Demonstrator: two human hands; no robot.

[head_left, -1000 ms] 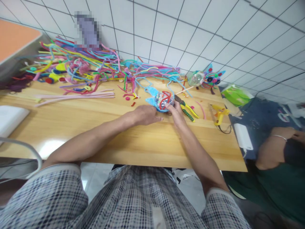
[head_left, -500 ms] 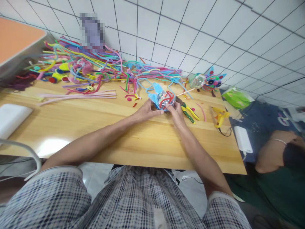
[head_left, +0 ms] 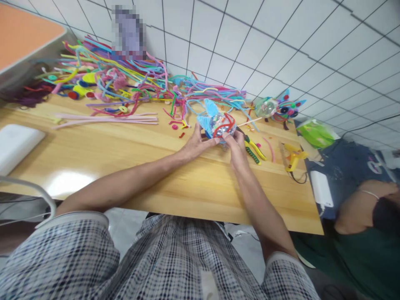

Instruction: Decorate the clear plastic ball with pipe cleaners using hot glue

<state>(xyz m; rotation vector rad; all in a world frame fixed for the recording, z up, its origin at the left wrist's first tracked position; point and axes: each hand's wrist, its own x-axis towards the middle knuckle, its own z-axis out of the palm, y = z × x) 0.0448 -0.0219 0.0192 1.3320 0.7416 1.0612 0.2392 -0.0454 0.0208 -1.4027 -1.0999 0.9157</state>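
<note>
A clear ball ornament (head_left: 219,124) with blue ear-like pieces and red pipe-cleaner strips on its face is held a little above the wooden table. My left hand (head_left: 197,143) grips its left and lower side, thumb along the bottom edge. From the right, my right hand (head_left: 236,143) holds it with the thumb pressed on the red strip; its other fingers are partly hidden behind the ball. Yellow-and-green pliers (head_left: 254,152) lie just right of my right hand. A thin wooden stick (head_left: 250,121) lies behind them.
Heaps of coloured pipe cleaners (head_left: 125,79) cover the back left, with pale pink ones (head_left: 109,119) in front. A finished-looking animal ornament (head_left: 287,110) stands by the wall. A yellow glue gun (head_left: 293,158) sits at the right edge, near another person's arm (head_left: 359,208).
The camera view has shifted slightly, so the table things appear farther right. Both hands still hold the ball, which is turned a little, its blue ears showing more upright.
</note>
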